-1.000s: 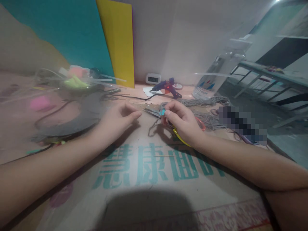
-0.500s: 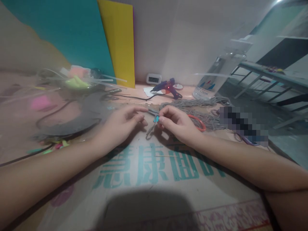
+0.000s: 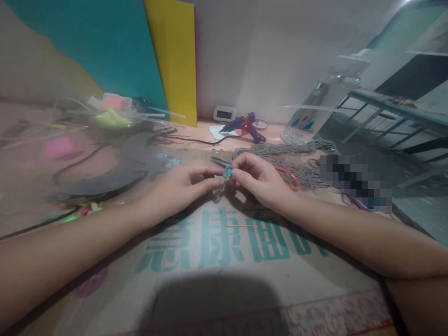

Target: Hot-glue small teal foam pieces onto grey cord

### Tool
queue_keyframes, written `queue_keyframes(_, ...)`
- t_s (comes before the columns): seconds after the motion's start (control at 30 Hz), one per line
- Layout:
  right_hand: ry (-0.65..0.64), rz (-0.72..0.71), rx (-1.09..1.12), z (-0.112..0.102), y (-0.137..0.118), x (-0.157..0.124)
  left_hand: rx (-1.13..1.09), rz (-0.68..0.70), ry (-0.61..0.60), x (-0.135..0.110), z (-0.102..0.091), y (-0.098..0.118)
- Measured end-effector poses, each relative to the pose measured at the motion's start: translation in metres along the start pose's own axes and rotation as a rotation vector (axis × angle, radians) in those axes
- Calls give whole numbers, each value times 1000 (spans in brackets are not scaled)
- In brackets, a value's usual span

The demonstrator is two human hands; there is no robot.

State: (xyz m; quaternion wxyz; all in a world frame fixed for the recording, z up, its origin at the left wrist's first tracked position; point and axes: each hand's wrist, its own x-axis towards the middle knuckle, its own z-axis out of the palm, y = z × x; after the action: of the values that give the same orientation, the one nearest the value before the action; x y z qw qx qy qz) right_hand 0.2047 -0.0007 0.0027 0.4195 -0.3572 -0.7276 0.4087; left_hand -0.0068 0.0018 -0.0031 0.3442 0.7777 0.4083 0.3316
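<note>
A small bright blue piece [image 3: 227,172] with a thin grey cord [image 3: 218,193] hanging from it is pinched between the thumb and fingers of my right hand [image 3: 257,179]. From the other side, my left hand [image 3: 191,186] brings its thumb and index fingertips together at the left edge of the blue piece, by the cord. Exactly how the cord joins the piece is too small to see. Just behind the fingers lie scissors with dark blades [image 3: 219,161] and an orange-red handle [image 3: 289,177], partly hidden by my right hand.
A wooden toothpick [image 3: 241,226] lies on the printed cardboard [image 3: 217,261]. Behind stand a glue gun [image 3: 241,125] with a red light, a small digital clock [image 3: 224,113] and a clear bottle [image 3: 304,116]. Grey yarn [image 3: 308,161] is bundled at right; blue scraps [image 3: 172,162] lie at left.
My left hand has moved right and slightly down, its fingers closing in on the blue piece. Blue scraps behind it have come into sight. My right hand stays almost still.
</note>
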Motion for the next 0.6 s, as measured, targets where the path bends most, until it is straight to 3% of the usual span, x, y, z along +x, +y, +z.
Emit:
queue_keyframes(0.4, -47, 37, 17, 1, -1, -1, -15, -19, -9, 0, 0, 4)
queue_keyframes(0.6, -67, 13, 47, 0, -4, -4, -249, -153, 251, 8, -1, -1)
